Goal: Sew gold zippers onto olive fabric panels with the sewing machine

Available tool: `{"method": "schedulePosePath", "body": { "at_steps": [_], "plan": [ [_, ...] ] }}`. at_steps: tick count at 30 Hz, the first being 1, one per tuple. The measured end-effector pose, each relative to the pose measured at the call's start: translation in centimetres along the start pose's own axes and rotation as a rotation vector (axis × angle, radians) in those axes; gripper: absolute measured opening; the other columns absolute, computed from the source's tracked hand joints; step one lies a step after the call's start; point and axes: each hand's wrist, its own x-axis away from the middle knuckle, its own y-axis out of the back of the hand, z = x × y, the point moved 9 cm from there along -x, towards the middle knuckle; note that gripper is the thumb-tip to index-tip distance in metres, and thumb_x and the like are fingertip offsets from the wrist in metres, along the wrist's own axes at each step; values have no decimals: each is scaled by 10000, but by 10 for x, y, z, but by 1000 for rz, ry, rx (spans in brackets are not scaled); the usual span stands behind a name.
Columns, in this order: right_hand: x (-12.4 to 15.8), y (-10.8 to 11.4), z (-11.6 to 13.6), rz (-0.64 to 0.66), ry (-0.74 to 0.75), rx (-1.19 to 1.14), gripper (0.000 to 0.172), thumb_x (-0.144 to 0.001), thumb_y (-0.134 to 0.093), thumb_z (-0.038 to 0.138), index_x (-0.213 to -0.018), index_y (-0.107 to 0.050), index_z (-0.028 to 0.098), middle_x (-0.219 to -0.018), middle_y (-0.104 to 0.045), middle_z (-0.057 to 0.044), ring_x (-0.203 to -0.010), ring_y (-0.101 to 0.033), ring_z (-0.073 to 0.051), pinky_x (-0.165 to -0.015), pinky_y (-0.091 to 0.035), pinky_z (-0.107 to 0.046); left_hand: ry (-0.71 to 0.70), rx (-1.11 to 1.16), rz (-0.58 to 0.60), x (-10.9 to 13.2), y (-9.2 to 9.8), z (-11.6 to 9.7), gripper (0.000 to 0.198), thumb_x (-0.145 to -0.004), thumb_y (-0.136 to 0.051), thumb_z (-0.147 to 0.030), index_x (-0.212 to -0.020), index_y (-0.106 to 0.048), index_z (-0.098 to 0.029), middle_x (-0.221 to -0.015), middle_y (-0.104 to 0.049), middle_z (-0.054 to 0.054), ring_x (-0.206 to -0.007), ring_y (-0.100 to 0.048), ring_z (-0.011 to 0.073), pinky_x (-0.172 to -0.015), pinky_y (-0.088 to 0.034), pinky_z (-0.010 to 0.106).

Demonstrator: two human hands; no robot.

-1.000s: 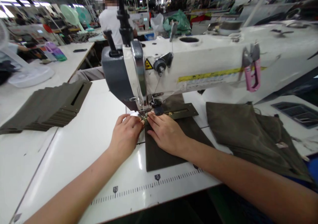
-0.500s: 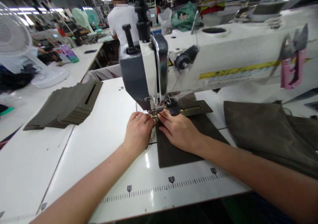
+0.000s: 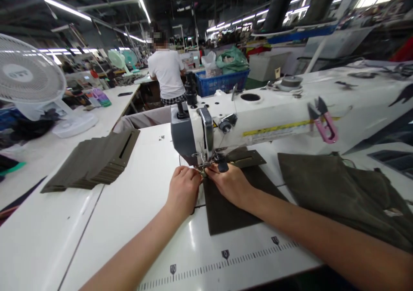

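At the sewing machine [image 3: 193, 140], both hands meet close to the presser foot [image 3: 202, 165]. My left hand [image 3: 184, 190] is closed, its fingertips gripping the left edge of a dark olive fabric panel [image 3: 226, 218] beside the foot. My right hand [image 3: 230, 185] lies over the panel just right of the needle area, thumb and fingers pinched on the material there. Behind it, a narrow olive strip with a gold-toothed zipper [image 3: 247, 159] in its slot reaches out to the right. The fingertips and the stitching spot are partly hidden.
A fanned stack of slotted olive pieces [image 3: 93, 159] lies on the left of the white table [image 3: 129, 218]. Larger olive fabric [image 3: 322, 187] is heaped at right. Pink-handled thread snips [image 3: 325, 123] hang on the machine arm. A white fan [image 3: 29, 75] and a person [image 3: 166, 71] are beyond.
The camera has tilted up, so more of the room shows and the machine sits lower in view. Both hands stay at the presser foot, with little visible movement of the panel.
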Motion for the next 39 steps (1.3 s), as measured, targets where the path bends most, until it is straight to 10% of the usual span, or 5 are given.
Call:
{"method": "schedulePosePath", "body": {
  "at_steps": [17,21,29,39],
  "plan": [
    [-3,14,-7,42,21,87,127,-836,-513,193,-912,-614,201,-951,-636,-26,-890,-548,-175,-801,-380,-296,-21,40,-51,1,5,6,131,-845,-492,-137,-754,-584,-155,-797,-628,60,-731,-576,186,-750,-434,368],
    [14,36,-22,37,-106,175,260,-804,-538,211,-1027,-589,86,-1016,-603,-153,-961,-523,-266,-812,-394,-382,-28,77,-50,7,23,6,135,-839,-492,-124,-808,-607,-188,-882,-649,36,-822,-596,175,-864,-401,401],
    [82,36,68,-94,-66,355,341,-621,-472,-47,-903,-631,60,-924,-646,-175,-792,-596,-257,-622,-464,-330,-32,294,-30,55,48,-19,202,-878,-414,-182,-914,-610,-212,-927,-641,39,-897,-580,191,-939,-347,442],
    [51,82,17,152,-375,-694,239,-754,-475,128,-901,-657,176,-857,-698,-30,-778,-646,-162,-706,-477,-246,-1,506,-81,18,46,-21,215,-808,-600,-236,-1008,-544,-182,-942,-619,61,-901,-559,204,-803,-433,356]
  ]
}}
